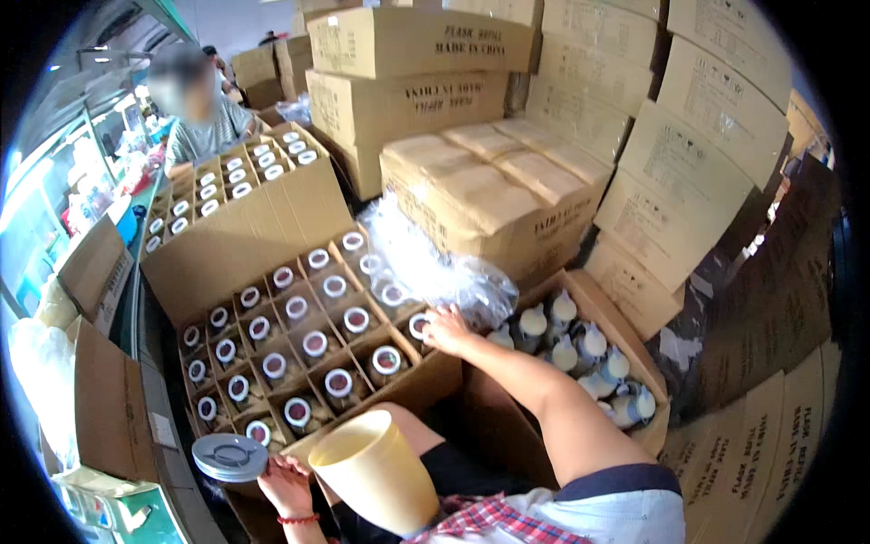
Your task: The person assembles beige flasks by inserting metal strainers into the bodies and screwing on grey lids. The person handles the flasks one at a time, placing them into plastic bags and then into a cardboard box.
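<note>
A large divided carton [439, 381] holds rows of bottle-like pieces, each topped by a white ring [338, 383] with a dark reddish centre. My right hand [446, 328] reaches to its right corner, fingers bent around a white ring [419, 326] on a piece there. At the lower left, my left hand [286, 482] grips the edge of a stack of grey round plastic discs [230, 456]. Between my arms, a cream-yellow tapered plastic container [381, 476] stands tilted at my lap, mouth upward. Its contents are hidden.
Clear plastic wrap [426, 263] lies over the carton's far right edge. Right of it, an open carton [657, 381] holds several white-capped pieces. Another filled carton [249, 227] stands behind. Stacked closed cartons [489, 190] block the back and right. A person [204, 127] is at the far left.
</note>
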The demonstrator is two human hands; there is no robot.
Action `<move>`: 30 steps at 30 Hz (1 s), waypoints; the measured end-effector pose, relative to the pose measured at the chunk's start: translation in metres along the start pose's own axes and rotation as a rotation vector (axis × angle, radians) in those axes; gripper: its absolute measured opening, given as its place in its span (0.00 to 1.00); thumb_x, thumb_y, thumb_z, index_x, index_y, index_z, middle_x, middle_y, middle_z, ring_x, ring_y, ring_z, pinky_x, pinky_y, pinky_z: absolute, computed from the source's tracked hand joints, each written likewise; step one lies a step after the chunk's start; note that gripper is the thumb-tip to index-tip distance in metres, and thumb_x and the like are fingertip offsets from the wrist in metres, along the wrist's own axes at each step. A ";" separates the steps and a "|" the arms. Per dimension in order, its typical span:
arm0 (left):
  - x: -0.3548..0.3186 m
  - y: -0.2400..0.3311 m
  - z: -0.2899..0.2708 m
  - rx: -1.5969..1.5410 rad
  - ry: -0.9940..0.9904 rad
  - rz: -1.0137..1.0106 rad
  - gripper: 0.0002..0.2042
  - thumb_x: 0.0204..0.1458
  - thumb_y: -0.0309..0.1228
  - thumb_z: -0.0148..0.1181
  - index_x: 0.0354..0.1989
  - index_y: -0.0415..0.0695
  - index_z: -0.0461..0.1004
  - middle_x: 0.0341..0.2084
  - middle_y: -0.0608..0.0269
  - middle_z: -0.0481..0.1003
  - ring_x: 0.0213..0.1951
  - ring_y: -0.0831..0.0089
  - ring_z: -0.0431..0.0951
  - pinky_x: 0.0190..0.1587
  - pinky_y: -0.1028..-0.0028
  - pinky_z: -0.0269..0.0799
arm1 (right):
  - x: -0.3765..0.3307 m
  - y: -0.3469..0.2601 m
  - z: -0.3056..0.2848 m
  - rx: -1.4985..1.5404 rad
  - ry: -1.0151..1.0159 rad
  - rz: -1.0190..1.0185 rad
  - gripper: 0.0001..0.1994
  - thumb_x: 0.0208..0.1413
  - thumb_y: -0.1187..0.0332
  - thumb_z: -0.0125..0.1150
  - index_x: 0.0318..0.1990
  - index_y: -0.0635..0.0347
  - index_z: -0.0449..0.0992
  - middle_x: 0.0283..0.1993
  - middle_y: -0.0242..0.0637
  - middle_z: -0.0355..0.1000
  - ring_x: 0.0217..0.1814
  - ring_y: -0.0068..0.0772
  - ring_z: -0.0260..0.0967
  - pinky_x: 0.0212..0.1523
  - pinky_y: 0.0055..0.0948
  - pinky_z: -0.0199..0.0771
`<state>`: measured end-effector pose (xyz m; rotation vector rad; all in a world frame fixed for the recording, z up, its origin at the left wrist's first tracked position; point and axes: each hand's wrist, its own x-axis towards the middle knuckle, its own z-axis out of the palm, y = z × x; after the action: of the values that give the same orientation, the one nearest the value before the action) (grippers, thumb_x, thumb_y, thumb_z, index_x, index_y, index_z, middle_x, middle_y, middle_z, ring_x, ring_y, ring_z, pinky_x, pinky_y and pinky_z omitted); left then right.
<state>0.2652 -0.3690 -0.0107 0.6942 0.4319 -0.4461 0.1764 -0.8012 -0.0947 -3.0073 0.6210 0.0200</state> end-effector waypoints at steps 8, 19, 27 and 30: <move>0.007 0.007 -0.032 0.126 -0.217 0.007 0.19 0.61 0.44 0.38 0.25 0.45 0.67 0.19 0.63 0.69 0.22 0.68 0.69 0.24 0.71 0.67 | -0.006 0.006 0.000 0.142 0.114 -0.042 0.10 0.51 0.57 0.60 0.36 0.48 0.80 0.55 0.41 0.66 0.64 0.48 0.55 0.64 0.59 0.41; 0.012 0.025 0.023 0.286 -0.430 -0.026 0.28 0.61 0.51 0.36 0.61 0.42 0.60 0.52 0.52 0.72 0.37 0.62 0.79 0.37 0.66 0.78 | -0.035 -0.048 -0.205 -0.023 0.517 -0.351 0.12 0.58 0.56 0.53 0.37 0.54 0.75 0.52 0.45 0.63 0.61 0.48 0.57 0.62 0.54 0.52; 0.017 0.010 0.101 0.156 -0.614 -0.192 0.31 0.62 0.54 0.34 0.67 0.45 0.51 0.65 0.49 0.54 0.53 0.43 0.70 0.50 0.44 0.72 | -0.046 -0.154 -0.272 -0.096 0.939 -0.717 0.13 0.55 0.57 0.60 0.37 0.55 0.69 0.52 0.46 0.63 0.56 0.45 0.62 0.58 0.54 0.56; 0.025 0.015 0.101 0.053 -0.559 -0.222 0.33 0.61 0.56 0.32 0.67 0.46 0.50 0.66 0.50 0.51 0.60 0.41 0.61 0.55 0.41 0.66 | -0.041 -0.192 -0.259 0.017 0.947 -0.857 0.11 0.55 0.59 0.58 0.37 0.57 0.69 0.55 0.50 0.62 0.59 0.46 0.59 0.61 0.56 0.53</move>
<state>0.3166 -0.4343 0.0533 0.5440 -0.0336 -0.8350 0.2142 -0.6272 0.1777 -2.8218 -0.6936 -1.4393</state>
